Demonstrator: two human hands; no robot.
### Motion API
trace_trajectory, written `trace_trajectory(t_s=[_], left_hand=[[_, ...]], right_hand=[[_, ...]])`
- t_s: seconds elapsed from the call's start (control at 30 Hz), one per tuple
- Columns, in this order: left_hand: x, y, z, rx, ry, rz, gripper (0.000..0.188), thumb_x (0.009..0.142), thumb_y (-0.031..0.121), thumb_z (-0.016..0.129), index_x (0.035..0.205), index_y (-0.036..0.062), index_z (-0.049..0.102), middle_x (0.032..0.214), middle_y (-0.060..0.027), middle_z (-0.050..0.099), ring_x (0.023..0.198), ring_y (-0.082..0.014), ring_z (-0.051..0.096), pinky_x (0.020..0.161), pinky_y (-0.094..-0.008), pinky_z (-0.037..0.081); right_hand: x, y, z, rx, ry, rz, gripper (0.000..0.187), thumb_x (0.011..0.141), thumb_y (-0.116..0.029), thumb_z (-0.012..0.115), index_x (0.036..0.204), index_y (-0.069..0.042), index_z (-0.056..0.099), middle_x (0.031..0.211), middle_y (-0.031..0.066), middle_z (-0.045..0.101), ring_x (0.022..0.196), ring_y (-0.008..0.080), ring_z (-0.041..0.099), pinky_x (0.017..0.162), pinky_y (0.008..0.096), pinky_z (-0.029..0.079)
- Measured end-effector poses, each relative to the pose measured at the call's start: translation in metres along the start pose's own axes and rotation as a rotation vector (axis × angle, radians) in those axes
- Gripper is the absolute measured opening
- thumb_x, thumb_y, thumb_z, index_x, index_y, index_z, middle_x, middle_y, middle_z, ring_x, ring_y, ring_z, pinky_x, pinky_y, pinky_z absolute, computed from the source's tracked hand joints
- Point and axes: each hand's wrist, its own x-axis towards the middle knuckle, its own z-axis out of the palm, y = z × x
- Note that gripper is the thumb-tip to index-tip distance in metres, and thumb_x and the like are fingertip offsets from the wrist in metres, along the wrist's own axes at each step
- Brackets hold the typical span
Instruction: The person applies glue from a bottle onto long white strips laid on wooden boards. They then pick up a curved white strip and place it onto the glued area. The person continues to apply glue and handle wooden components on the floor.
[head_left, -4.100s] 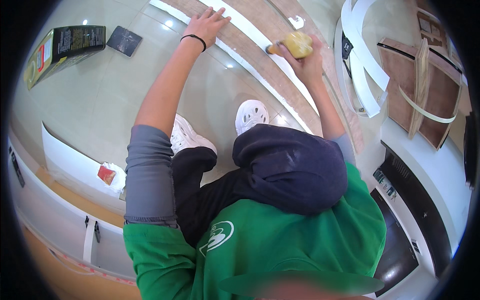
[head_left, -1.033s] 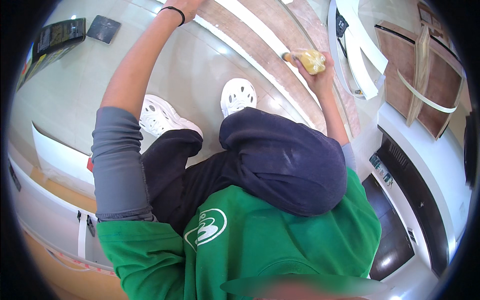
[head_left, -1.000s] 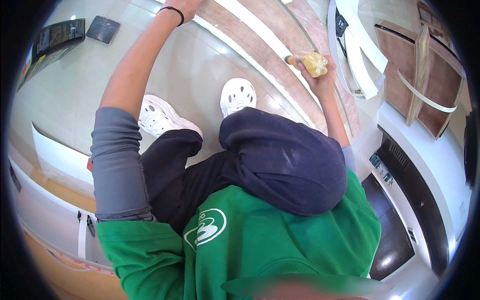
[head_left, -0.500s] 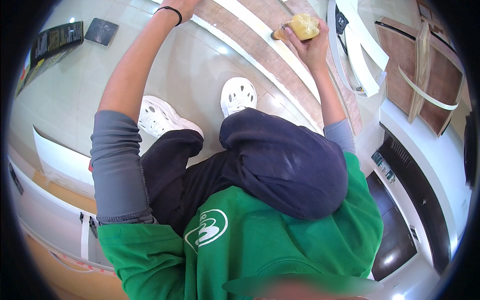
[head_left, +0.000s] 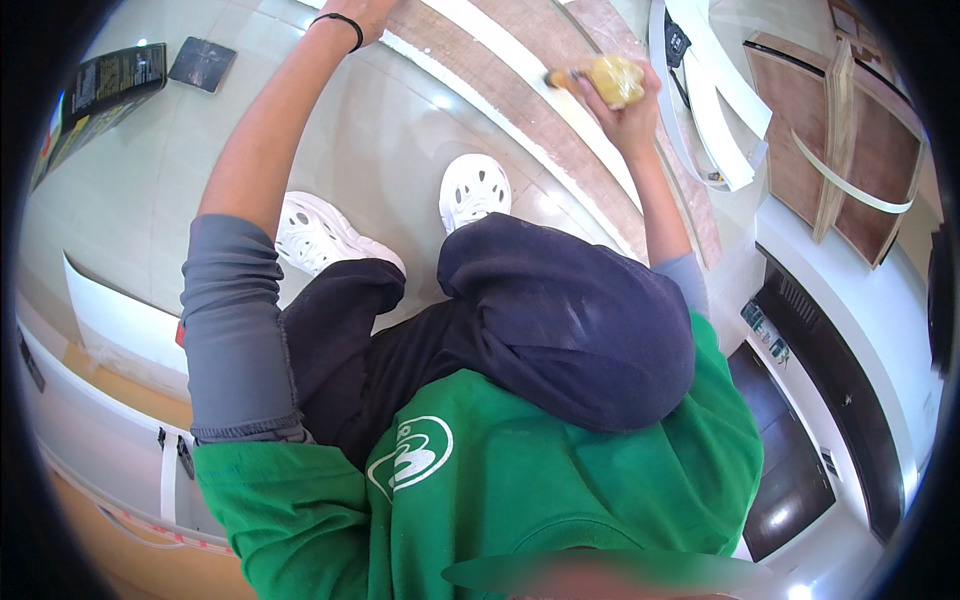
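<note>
My right hand is wrapped round a yellow, shiny, crinkled bottle-like thing with a narrow, dark-tipped end pointing left. It is held above a long curved brown wooden board with white edges. At the top edge of the picture, my left hand is by the near white edge of that board. Its fingers are cut off by the picture's rim, so their shape is hidden. A black band circles the left wrist.
White curved strips lie right of the board, with a small black device among them. Brown wooden panels stand farther right. At far left are a dark square plate and a black printed box. A white panel is behind my left arm.
My right hand and the yellow thing have shifted slightly toward me and right, and the thing has tilted a little. The left hand has stayed where it was.
</note>
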Motion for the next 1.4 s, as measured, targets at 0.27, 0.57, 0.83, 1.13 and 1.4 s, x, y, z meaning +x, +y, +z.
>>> trace_trajectory(t_s=[0.27, 0.57, 0.83, 1.13, 1.4], left_hand=[[0.001, -0.006, -0.001, 0.076, -0.052, 0.017, 0.040, 0.084, 0.010, 0.052, 0.123, 0.0121, 0.059, 0.139, -0.0143, 0.047, 0.125, -0.0321, 0.047, 0.100, -0.0424, 0.043], [0.004, -0.010, 0.009, 0.066, -0.022, 0.048, 0.044, 0.081, 0.008, 0.053, 0.124, 0.0140, 0.058, 0.140, -0.0149, 0.046, 0.126, -0.0331, 0.045, 0.099, -0.0414, 0.044], [0.002, -0.013, 0.008, 0.079, -0.055, 0.080, 0.047, 0.080, 0.007, 0.053, 0.126, 0.0141, 0.056, 0.140, -0.0149, 0.045, 0.126, -0.0334, 0.045, 0.099, -0.0412, 0.044], [0.003, -0.015, 0.011, 0.128, -0.055, 0.085, 0.044, 0.082, 0.007, 0.053, 0.126, 0.0129, 0.057, 0.140, -0.0163, 0.045, 0.126, -0.0334, 0.046, 0.101, -0.0414, 0.043], [0.004, -0.009, 0.004, 0.102, -0.040, 0.088, 0.044, 0.082, 0.007, 0.054, 0.125, 0.0127, 0.056, 0.140, -0.0169, 0.045, 0.124, -0.0321, 0.048, 0.100, -0.0401, 0.043]], right_hand=[[-0.015, 0.006, -0.021, 0.021, 0.025, 0.008, 0.066, 0.080, -0.028, 0.078, 0.119, -0.005, 0.030, 0.088, 0.0140, 0.067, 0.077, 0.0258, 0.070, 0.064, 0.0349, 0.057], [-0.015, 0.009, -0.003, 0.055, -0.005, 0.057, 0.070, 0.080, -0.035, 0.076, 0.121, -0.005, 0.029, 0.090, 0.0157, 0.066, 0.075, 0.0295, 0.070, 0.061, 0.0355, 0.057], [-0.112, 0.022, -0.068, -0.108, -0.009, 0.324, 0.066, 0.078, -0.026, 0.079, 0.118, -0.004, 0.031, 0.091, 0.0128, 0.066, 0.081, 0.0262, 0.068, 0.070, 0.0365, 0.054], [-0.067, 0.000, -0.024, 0.018, 0.088, 0.123, 0.068, 0.077, -0.025, 0.080, 0.119, -0.003, 0.030, 0.090, 0.0137, 0.065, 0.080, 0.0254, 0.068, 0.067, 0.0342, 0.055], [0.005, -0.016, 0.038, 0.164, 0.118, -0.006, 0.068, 0.079, -0.024, 0.079, 0.120, -0.004, 0.028, 0.092, 0.0140, 0.063, 0.080, 0.0247, 0.068, 0.065, 0.0333, 0.055]])
